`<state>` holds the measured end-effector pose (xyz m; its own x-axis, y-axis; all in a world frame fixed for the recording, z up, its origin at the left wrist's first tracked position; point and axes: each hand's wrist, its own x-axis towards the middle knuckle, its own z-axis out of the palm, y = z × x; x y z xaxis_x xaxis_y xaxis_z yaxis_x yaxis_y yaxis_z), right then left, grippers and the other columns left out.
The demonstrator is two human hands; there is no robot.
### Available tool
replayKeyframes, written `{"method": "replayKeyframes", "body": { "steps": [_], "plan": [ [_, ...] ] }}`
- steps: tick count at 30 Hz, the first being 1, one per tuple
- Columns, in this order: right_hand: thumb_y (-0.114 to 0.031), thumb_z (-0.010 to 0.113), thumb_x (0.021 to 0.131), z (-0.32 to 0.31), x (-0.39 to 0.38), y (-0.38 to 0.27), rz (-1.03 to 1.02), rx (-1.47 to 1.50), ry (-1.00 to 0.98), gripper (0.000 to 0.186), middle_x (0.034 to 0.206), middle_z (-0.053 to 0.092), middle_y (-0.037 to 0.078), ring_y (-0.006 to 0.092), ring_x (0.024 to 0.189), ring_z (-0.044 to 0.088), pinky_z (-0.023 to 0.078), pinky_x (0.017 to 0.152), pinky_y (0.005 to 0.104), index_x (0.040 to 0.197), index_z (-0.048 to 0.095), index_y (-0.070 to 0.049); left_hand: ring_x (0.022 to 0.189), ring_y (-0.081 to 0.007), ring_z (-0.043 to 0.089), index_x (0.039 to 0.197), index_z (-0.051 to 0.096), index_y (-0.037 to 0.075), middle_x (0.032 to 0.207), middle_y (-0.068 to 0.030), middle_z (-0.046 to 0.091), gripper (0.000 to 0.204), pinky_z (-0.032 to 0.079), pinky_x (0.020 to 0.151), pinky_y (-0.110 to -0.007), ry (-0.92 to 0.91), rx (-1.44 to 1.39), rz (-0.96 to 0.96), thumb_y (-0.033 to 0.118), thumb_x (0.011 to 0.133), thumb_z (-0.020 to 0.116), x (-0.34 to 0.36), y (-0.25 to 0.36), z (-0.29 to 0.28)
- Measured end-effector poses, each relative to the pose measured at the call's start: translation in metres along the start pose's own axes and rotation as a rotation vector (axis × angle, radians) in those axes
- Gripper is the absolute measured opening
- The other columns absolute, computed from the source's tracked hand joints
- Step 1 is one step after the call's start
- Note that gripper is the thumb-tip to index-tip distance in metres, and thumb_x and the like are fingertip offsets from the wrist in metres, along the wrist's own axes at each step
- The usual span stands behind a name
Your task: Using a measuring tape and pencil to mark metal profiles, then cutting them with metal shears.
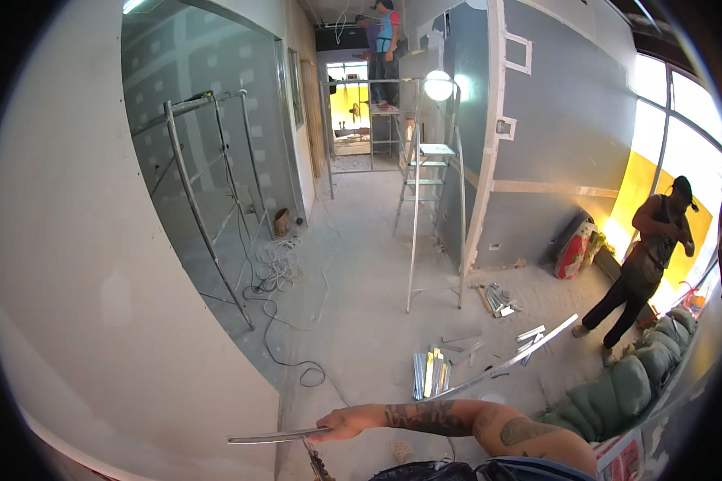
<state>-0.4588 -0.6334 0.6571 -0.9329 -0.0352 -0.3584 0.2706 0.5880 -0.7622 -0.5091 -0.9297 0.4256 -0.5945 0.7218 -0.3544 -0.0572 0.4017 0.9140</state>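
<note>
My right hand point(337, 422) reaches in from the lower right with its fingers closed round a thin metal profile strip point(269, 438). One end of the strip sticks out to the left of the hand. A long metal length point(521, 353) shows beyond my forearm and rises to the right; it seems to be the same strip, but my arm hides the join. Just below the hand is a narrow, dark, jagged object point(319, 463), too unclear to name. My left hand is out of view.
A stepladder point(429, 192) stands ahead, cut metal pieces point(431, 374) on the floor. Scaffold frame point(186, 184) and tangled cable point(277, 268) lie left. One person point(646, 248) stands right by green sacks point(618, 393); another person point(387, 36) is raised at the back.
</note>
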Motion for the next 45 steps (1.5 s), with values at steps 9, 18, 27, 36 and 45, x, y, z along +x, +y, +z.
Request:
{"method": "replayKeyframes", "body": {
  "steps": [9,18,27,36,45],
  "plan": [
    [-0.075,0.037,0.094,-0.051,-0.068,0.055,0.079,0.026,0.085,0.087,0.094,0.065,0.027,0.0398,0.093,0.063,0.048,0.082,0.0459,0.109,0.06,0.008,0.076,-0.0076,0.048,0.117,0.057,0.007,0.086,0.0033,0.051,0.041,0.042,0.066,-0.024,-0.054,-0.377,-0.325,0.005,0.078,0.065,0.062,0.019,0.073],
    [-0.077,0.032,0.093,-0.077,-0.102,0.119,0.129,0.042,0.112,0.093,0.1,0.065,0.03,0.0417,0.102,0.063,0.047,0.087,0.0452,0.105,0.062,0.01,0.092,-0.0164,0.055,0.127,0.052,0.004,0.102,-0.0058,0.057,0.053,0.046,0.077,-0.029,-0.102,0.007,0.064,0.004,0.076,0.067,0.074,0.041,0.128],
    [-0.076,0.03,0.094,-0.051,-0.102,0.154,0.138,0.105,0.026,0.089,0.111,0.064,0.029,0.0417,0.111,0.06,0.045,0.094,0.0454,0.12,0.059,0.005,0.113,-0.0269,0.058,0.144,0.042,0.004,0.122,-0.0168,0.06,0.072,0.048,0.096,-0.037,-0.182,-0.12,-0.042,0.003,0.076,0.067,0.094,-0.047,0.127],
    [-0.077,0.027,0.094,-0.04,-0.094,0.18,0.14,0.171,0.035,0.093,0.114,0.063,0.03,0.0429,0.114,0.058,0.044,0.096,0.0463,0.122,0.058,0.006,0.107,-0.0267,0.061,0.142,0.043,0.002,0.118,-0.0176,0.062,0.07,0.051,0.091,-0.037,-0.206,0.054,-0.002,0.002,0.074,0.061,0.072,0.02,0.126],
    [-0.08,0.027,0.092,-0.037,-0.092,0.18,0.141,0.159,0.036,0.098,0.116,0.062,0.033,0.0437,0.114,0.058,0.045,0.096,0.0455,0.117,0.061,0.009,0.119,-0.0262,0.058,0.145,0.04,0.002,0.126,-0.0187,0.061,0.074,0.048,0.099,-0.036,-0.24,0.003,-0.063,0.001,0.074,0.058,0.065,0.036,0.126]
  ]
}}
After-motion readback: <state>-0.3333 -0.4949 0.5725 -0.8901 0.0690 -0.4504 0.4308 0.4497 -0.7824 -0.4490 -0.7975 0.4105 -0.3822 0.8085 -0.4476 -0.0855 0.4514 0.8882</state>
